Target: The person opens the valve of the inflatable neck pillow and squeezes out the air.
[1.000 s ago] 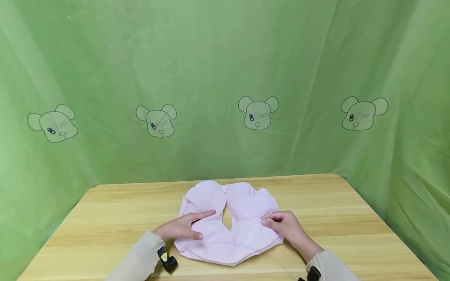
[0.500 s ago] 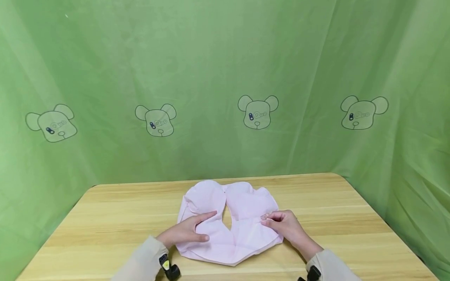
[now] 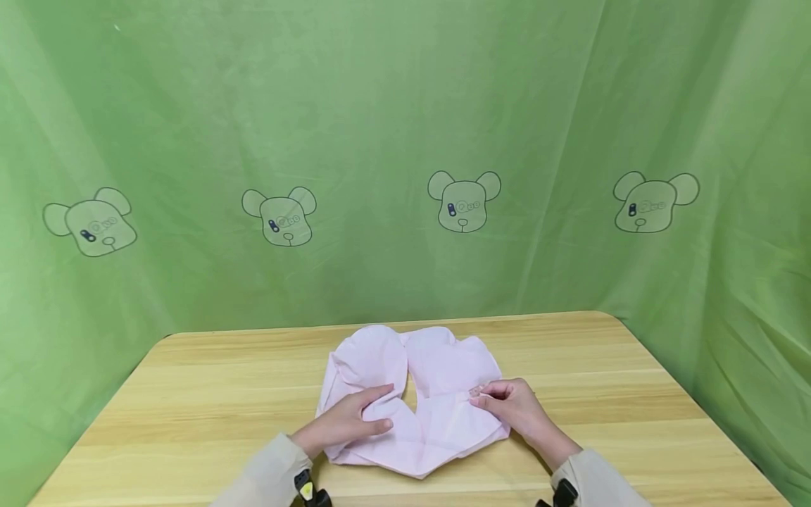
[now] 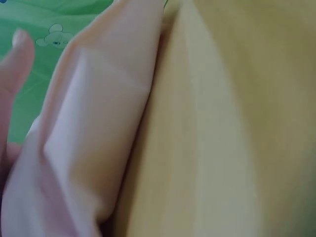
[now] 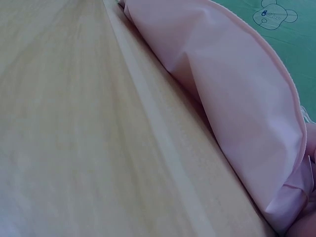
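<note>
A soft, pale pink cloth piece (image 3: 443, 362) with rounded lobes lies on the table, a narrow slit open at its middle. My left hand (image 3: 345, 421) rests on its left part, thumb and forefinger spread, with the fabric bunched up beside them. On the right part, my right hand (image 3: 516, 407) pinches a small pale bit of the cloth between thumb and forefinger. The left wrist view shows the raised cloth edge (image 4: 103, 103) beside a straight finger. In the right wrist view the cloth (image 5: 247, 94) bulges up, white threads (image 5: 307, 116) at its edge near the fingers.
The wood-grain table (image 3: 209, 394) has rounded far corners. A green curtain (image 3: 374, 105) with printed bear heads hangs behind it and along both sides. Each wrist carries a black camera strap (image 3: 564, 493).
My left hand has slid to the right, pushing the cloth's left part inward so it wrinkles and the slit narrows. The right hand has stayed in place.
</note>
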### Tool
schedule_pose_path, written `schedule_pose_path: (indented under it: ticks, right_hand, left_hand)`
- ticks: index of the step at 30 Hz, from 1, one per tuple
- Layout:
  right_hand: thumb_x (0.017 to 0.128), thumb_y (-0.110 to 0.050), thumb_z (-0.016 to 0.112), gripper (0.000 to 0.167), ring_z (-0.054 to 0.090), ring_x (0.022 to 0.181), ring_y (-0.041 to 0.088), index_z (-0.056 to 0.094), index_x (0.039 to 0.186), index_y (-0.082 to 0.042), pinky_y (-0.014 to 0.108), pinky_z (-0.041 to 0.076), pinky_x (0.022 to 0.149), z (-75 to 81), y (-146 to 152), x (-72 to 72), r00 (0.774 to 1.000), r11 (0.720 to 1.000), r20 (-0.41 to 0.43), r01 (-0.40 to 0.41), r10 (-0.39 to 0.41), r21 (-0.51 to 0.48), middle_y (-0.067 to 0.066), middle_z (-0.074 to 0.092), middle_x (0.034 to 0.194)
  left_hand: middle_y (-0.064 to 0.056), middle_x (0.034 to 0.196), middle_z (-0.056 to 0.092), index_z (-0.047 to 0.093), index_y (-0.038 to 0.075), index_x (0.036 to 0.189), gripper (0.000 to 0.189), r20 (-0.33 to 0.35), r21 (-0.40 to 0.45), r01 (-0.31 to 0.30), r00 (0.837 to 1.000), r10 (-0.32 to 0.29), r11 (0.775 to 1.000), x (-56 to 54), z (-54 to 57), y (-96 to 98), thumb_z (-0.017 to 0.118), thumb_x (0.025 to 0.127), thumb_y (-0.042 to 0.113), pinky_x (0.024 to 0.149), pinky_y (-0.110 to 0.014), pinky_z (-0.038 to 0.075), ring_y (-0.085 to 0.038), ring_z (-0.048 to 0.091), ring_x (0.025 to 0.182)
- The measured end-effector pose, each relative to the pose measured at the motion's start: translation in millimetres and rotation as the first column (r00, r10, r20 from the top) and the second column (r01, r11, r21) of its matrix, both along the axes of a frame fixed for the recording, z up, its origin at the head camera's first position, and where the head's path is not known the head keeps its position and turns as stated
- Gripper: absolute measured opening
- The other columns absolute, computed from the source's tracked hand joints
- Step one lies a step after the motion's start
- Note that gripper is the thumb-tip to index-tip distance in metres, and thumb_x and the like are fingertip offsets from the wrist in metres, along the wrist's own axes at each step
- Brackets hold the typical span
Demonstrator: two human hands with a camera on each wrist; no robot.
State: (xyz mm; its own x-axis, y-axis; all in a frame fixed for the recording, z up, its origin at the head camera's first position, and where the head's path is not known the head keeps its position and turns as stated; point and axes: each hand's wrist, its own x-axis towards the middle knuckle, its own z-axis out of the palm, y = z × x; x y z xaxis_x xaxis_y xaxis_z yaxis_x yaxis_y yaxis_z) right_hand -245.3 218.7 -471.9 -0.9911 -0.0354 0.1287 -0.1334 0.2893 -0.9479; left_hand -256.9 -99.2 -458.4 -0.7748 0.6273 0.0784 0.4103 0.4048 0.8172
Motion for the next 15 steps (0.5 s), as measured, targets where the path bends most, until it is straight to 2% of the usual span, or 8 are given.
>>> schedule_pose_path:
  ticks: [4, 7, 12, 15]
  right_hand:
    - [0.076, -0.004, 0.076, 0.016, 0.061, 0.077, 0.003, 0.071, 0.082, 0.009, 0.017, 0.049, 0.067, 1.3, 0, 0.3, 1.0, 1.0, 0.003, -0.001, 0.001, -0.007, 0.014, 0.071, 0.085]
    - [0.075, -0.004, 0.077, 0.014, 0.061, 0.077, 0.003, 0.071, 0.081, 0.008, 0.017, 0.049, 0.067, 1.4, 0, 0.3, 1.0, 1.0, 0.004, 0.002, -0.002, -0.001, 0.013, 0.071, 0.086]
    - [0.075, -0.005, 0.077, 0.014, 0.06, 0.075, 0.003, 0.071, 0.08, 0.007, 0.018, 0.049, 0.064, 1.7, 0, 0.6, 1.0, 1.0, 0.004, 0.005, -0.005, -0.002, 0.013, 0.071, 0.084]
    - [0.075, -0.005, 0.077, 0.014, 0.06, 0.074, 0.003, 0.071, 0.08, 0.007, 0.018, 0.048, 0.062, 1.7, 0, 0.6, 1.0, 1.0, 0.0, -0.002, 0.002, -0.004, 0.013, 0.071, 0.085]
  left_hand:
    - [-0.02, 0.139, 0.046, 0.043, 0.003, 0.14, 0.07, -0.001, 0.008, -0.099, 0.995, 0.099, 0.995, 5.8, -4.4, 9.5, 0.071, 0.083, 0.034, 0.107, -0.052, 0.031, -0.038, 0.041, 0.129]
    - [-0.021, 0.14, 0.045, 0.042, 0.002, 0.14, 0.076, -0.021, -0.005, -0.145, 0.989, 0.145, 0.989, 10.7, -6.1, 17.6, 0.073, 0.081, 0.038, 0.107, -0.053, 0.029, -0.039, 0.039, 0.13]
    - [-0.024, 0.142, 0.041, 0.039, -0.004, 0.14, 0.083, -0.091, -0.037, -0.154, 0.984, 0.151, 0.987, 13.7, -9.3, 25.7, 0.075, 0.078, 0.038, 0.107, -0.053, 0.028, -0.039, 0.038, 0.131]
    - [-0.024, 0.143, 0.04, 0.038, -0.004, 0.14, 0.086, -0.09, -0.031, -0.158, 0.984, 0.155, 0.987, 13.2, -11.9, 27.9, 0.078, 0.075, 0.037, 0.108, -0.052, 0.027, -0.039, 0.037, 0.131]
